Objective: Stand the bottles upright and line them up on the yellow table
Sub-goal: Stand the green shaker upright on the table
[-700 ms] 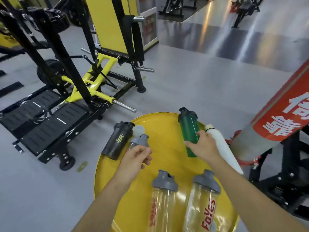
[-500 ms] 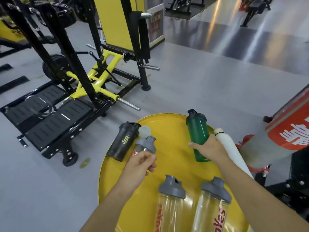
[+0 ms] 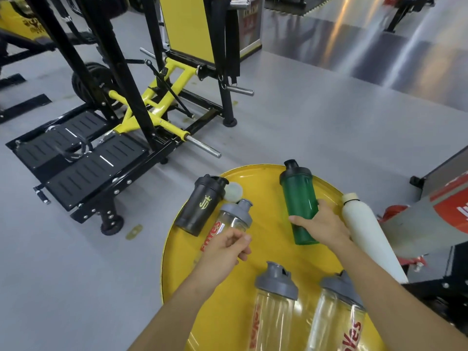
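**Setting the green bottle in line**

My right hand (image 3: pixel 323 226) grips the green bottle (image 3: pixel 300 206), upright on the yellow worktop (image 3: pixel 255 198). My left hand (image 3: pixel 225 252), loosely curled and holding nothing, hovers at a clear bottle (image 3: pixel 231 221) — apparently next. White bottle (image 3: pixel 364 229) crowds the rim just right of my grip; bare worktop lies between my hands.

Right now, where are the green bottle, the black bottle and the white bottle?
green bottle (image 3: pixel 300 198), head view, on its body.
black bottle (image 3: pixel 200 207), head view, near its logo.
white bottle (image 3: pixel 364 229), head view, on its body.
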